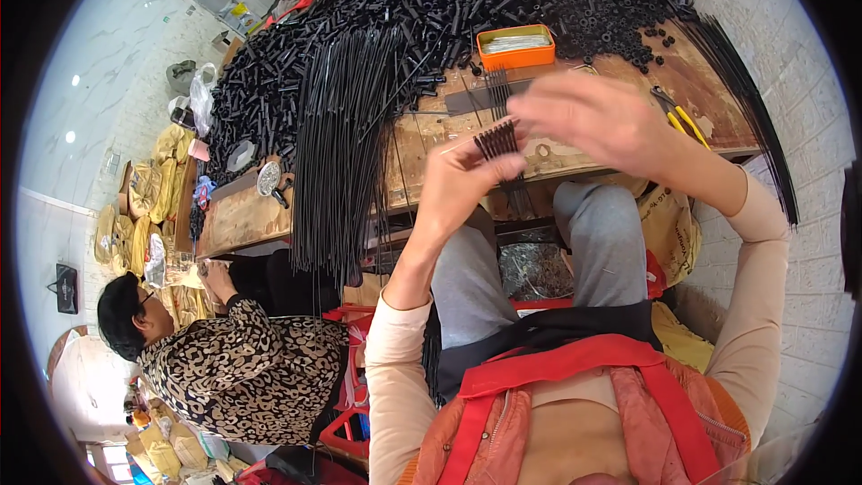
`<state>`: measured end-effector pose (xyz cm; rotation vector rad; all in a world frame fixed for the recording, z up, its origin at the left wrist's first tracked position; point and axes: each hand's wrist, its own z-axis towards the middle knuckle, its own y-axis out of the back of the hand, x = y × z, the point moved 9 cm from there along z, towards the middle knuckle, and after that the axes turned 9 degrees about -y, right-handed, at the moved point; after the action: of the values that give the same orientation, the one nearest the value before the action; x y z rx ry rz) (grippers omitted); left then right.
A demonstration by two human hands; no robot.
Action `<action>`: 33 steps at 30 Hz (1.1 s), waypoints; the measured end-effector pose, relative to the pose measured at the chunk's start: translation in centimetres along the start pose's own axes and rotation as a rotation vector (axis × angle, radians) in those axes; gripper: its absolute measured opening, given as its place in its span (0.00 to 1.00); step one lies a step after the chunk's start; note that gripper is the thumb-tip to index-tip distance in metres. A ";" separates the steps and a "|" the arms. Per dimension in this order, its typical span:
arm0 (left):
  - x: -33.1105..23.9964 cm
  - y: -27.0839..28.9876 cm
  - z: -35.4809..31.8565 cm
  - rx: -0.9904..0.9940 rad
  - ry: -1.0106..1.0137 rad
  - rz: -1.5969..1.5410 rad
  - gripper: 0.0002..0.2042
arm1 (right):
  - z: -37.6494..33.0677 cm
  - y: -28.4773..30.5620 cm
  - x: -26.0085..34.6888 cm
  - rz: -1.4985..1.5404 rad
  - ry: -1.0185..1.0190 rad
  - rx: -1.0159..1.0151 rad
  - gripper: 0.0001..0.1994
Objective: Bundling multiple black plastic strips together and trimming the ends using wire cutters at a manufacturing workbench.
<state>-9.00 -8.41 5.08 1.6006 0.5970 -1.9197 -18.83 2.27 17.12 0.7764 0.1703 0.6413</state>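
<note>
Over the front edge of the wooden table (628, 99), my left hand (453, 181) is closed around a row of thin black rods (496, 138), thumb laid across them. Their tips line up side by side above the fingers, and the lower lengths hang toward my lap. My right hand (597, 121) is raised just right of the row, its fingertips close to the rod ends. Motion smears its fingers, so whether they grip anything does not show. Behind the hands, more thin rods and a dark flat strip (467, 102) lie on the table.
A heap of black tubular parts (431, 13) covers the table's back. Long black rods (346, 144) overhang the front edge at left; others (754, 103) at right. An orange box (516, 56) and yellow-handled pliers (682, 119) stand nearby. A person (242, 364) sits at left.
</note>
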 end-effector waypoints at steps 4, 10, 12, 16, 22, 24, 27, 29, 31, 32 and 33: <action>4.6 -0.1 -1.5 0.081 -0.455 1.206 0.45 | -1.5 -1.5 -7.3 -0.053 -0.253 -0.043 0.09; 7.0 -1.3 -0.2 0.152 -0.573 1.112 0.39 | -4.8 -9.9 -16.5 0.026 -0.514 0.298 0.08; 8.1 -1.6 0.0 0.197 -0.604 1.058 0.38 | -3.6 -11.1 -18.7 0.003 -0.512 0.292 0.08; 6.3 -2.4 1.2 0.246 -0.551 1.069 0.38 | -0.7 -14.5 -25.8 -0.155 -0.470 0.185 0.08; 7.3 -2.2 2.3 0.337 -0.445 1.131 0.40 | -1.5 -19.8 -32.5 -0.115 -0.673 0.425 0.06; 7.1 -2.0 2.4 0.334 -0.429 1.136 0.40 | -1.1 -19.4 -32.0 -0.080 -0.669 0.412 0.06; 6.8 -1.8 2.6 0.308 -0.430 1.182 0.40 | -0.3 -17.5 -30.4 -0.102 -0.624 0.369 0.06; 7.3 -1.7 2.7 0.328 -0.417 1.157 0.39 | 0.9 -14.2 -27.1 -0.152 -0.452 0.072 0.07; 7.4 -1.7 2.7 0.315 -0.431 1.134 0.40 | 0.0 -14.8 -24.1 -0.171 -0.406 0.124 0.07; 7.2 -1.8 2.6 0.316 -0.449 1.104 0.41 | -0.8 -15.2 -22.7 -0.197 -0.374 0.176 0.07; 7.1 -1.9 2.6 0.317 -0.453 1.104 0.41 | -1.5 -15.5 -22.2 -0.201 -0.375 0.174 0.07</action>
<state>-13.07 -9.68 -1.40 1.1607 -0.6930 -1.4114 -29.75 -18.36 3.35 1.0190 -0.0405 0.2852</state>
